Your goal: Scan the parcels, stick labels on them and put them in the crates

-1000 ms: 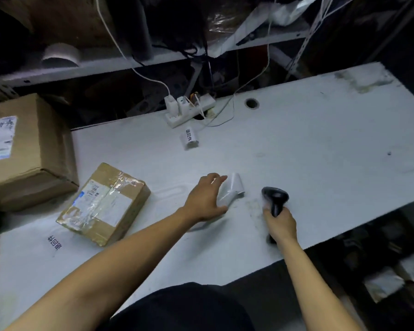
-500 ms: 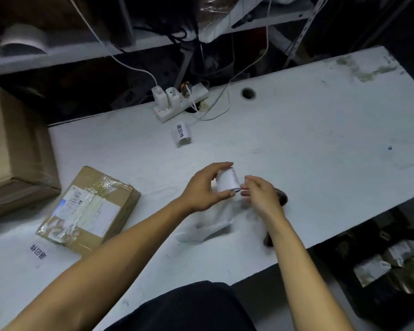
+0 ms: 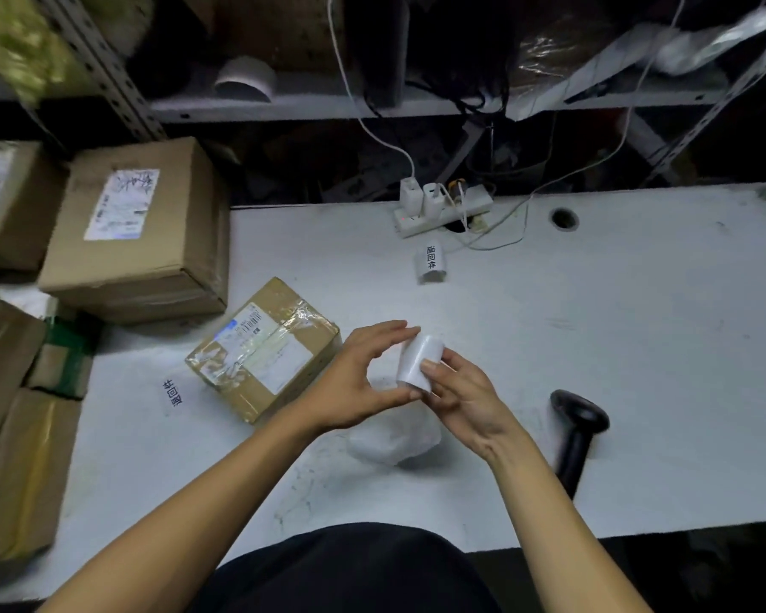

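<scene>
Both of my hands are on the small white roll of paper labels, raised just above the white table. My left hand grips it, fingers curled over the top and thumb beneath; my right hand pinches at the near face of the roll with thumb and fingertips, apparently picking at a label edge. Change since a second ago: the right hand has let go of the black handheld barcode scanner, which now lies on the table to my right, untouched, and the roll has come up off the tabletop into a two-handed hold. Reading: scanning looks finished for the current parcel and the labelling step is under way, though no peeled label is visible yet. The parcel in question, I judge, is the small brown cardboard box wrapped in clear tape, lying flat on the table just left of my left hand, its printed shipping label facing up. Larger brown cartons are stacked at the far left. A crumpled clear plastic wrapper lies under my hands. A loose printed label curl sits near the white power strip. No crates in view.
</scene>
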Tool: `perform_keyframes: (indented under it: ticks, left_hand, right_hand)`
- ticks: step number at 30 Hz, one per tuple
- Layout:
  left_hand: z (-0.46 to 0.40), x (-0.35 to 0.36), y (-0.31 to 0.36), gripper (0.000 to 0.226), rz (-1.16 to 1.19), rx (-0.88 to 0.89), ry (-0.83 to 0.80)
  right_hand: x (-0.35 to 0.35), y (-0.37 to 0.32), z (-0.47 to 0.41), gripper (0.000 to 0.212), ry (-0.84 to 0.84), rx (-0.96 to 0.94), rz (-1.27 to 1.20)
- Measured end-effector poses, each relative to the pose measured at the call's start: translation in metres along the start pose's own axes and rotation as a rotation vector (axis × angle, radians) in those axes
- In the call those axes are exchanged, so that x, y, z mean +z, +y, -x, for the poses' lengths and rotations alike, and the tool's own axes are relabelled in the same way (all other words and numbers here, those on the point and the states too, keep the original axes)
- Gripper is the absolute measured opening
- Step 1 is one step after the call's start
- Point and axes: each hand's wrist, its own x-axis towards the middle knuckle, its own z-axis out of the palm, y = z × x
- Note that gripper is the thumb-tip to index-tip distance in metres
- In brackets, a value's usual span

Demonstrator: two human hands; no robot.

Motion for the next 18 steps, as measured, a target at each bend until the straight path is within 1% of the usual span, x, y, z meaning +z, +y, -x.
perform_keyframes:
  ticks: [2,4,7,9,11,14,16,18]
  left_hand:
    - [0.009,-0.001,0.006,0.079,0.024,0.006,0.084]
    - [0.016,0.0,0.011,0.074,0.013,0.055,0.166]
    - [0.024,0.005,0.017,0.052,-0.017,0.169,0.241]
    - [0.027,0.01,0.018,0.037,0.01,0.203,0.264]
    - [0.031,0.012,0.019,0.028,0.079,0.15,0.301]
    - [0.035,0.009,0.022,0.025,0.154,0.056,0.353]
    - [0.038,0.006,0.025,0.024,0.15,0.053,0.343]
    - [0.039,0.003,0.029,0.025,0.12,0.076,0.306]
  right_hand:
    - [0.007,0.003,0.001,0.039,0.045,-0.025,0.047]
    - [0.014,0.004,0.005,0.031,0.053,-0.049,0.087]
    - [0.025,0.007,0.012,0.026,0.041,-0.097,0.133]
    - [0.031,0.009,0.016,0.022,0.023,-0.135,0.116]
    - [0.032,0.01,0.02,0.021,-0.022,-0.167,0.066]
    - [0.027,0.012,0.025,0.011,-0.096,-0.182,0.019]
    - [0.027,0.012,0.029,0.011,-0.077,-0.202,0.05]
    - [0.03,0.013,0.032,0.018,-0.027,-0.241,0.11]
